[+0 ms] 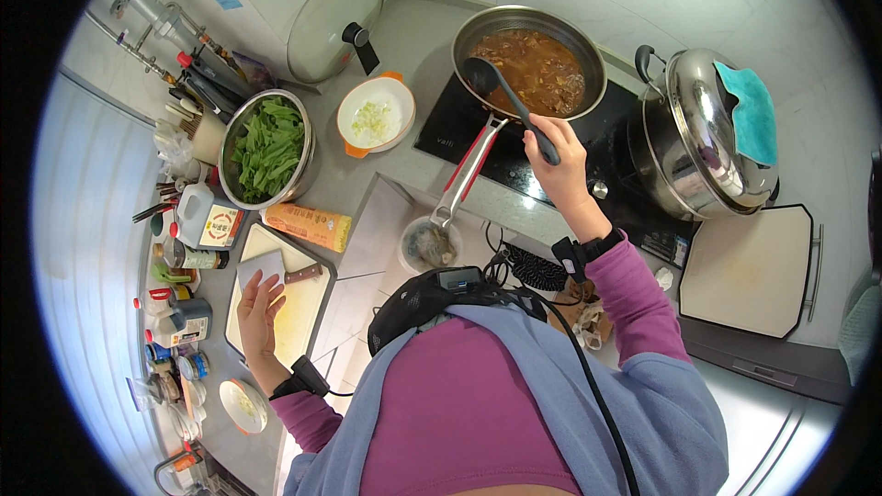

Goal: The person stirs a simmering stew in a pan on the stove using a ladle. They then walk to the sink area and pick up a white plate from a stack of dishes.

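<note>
My right hand (562,165) is closed round the handle of a black ladle (510,96). The ladle's bowl dips at the left side of a deep frying pan (595,55), which holds brown broth with chunks in it. The pan's red-and-steel handle (471,165) points toward me. Over at the left, my left hand (258,317) hovers with fingers apart above a cutting board (296,312). Beside its fingertips lies a cleaver (262,267) with a brown handle. Whether the fingers touch the blade, I cannot tell.
A steel bowl of green leaves (268,149) and a white-and-orange dish (375,115) stand left of the pan. Behind them leans a glass lid (335,23). Right of the pan stands a big steamer pot (684,142). Several bottles (188,321) line the left wall.
</note>
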Demonstrator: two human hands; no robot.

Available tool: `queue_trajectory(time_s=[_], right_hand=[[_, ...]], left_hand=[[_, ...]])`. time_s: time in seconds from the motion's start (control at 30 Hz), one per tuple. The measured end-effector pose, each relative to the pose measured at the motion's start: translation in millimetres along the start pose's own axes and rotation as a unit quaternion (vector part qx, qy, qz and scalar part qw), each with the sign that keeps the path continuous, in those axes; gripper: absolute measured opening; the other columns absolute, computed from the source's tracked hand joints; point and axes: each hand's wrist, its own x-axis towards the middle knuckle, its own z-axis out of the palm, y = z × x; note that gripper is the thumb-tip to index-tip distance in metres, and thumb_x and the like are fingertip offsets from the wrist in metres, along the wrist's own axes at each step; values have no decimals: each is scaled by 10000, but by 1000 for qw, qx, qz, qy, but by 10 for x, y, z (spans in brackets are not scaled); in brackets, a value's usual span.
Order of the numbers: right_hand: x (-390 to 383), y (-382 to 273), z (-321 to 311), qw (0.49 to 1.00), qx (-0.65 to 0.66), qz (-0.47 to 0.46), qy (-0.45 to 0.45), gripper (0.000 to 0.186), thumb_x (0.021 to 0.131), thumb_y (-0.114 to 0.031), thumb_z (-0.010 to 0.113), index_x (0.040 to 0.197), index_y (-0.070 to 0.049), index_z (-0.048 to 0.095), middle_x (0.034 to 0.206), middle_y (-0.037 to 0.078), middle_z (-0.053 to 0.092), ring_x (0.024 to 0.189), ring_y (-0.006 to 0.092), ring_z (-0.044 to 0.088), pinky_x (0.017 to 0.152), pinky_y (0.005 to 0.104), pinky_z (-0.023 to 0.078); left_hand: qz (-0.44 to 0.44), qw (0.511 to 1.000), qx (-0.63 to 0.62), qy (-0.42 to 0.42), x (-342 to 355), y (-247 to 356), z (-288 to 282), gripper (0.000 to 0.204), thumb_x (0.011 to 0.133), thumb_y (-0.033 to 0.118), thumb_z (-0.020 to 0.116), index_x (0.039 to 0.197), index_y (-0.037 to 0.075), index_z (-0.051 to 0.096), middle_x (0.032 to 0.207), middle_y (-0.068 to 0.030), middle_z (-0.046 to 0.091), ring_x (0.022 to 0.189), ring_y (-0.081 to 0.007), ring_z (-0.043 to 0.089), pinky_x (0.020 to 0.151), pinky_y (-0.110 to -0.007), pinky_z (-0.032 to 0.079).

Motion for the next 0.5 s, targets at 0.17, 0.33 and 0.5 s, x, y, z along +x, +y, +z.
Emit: queue_trajectory(time_s=[0.17,0.33,0.5], right_hand=[[-17,57,-43,952,206,212,77,224,940,-57,596,1136,50,612,894,93,666,765,143,680,691,244,552],[20,118,-107,894,294,317,116,251,951,-107,590,1143,54,608,838,114,685,756,155,688,681,249,558],[-32,119,-197,869,322,346,146,263,951,-103,588,1145,73,593,847,131,682,743,178,692,680,257,563]], left_hand=[[-2,1000,4,-10,35,-6,25,412,981,152,548,1368,30,472,1199,-126,631,999,-169,642,816,-272,541],[4,1000,11,-19,60,10,79,415,980,157,553,1368,34,474,1198,-124,631,1001,-169,643,819,-268,536],[2,1000,12,-19,46,-21,71,422,979,166,557,1372,35,473,1203,-125,628,1005,-170,641,829,-274,531]])
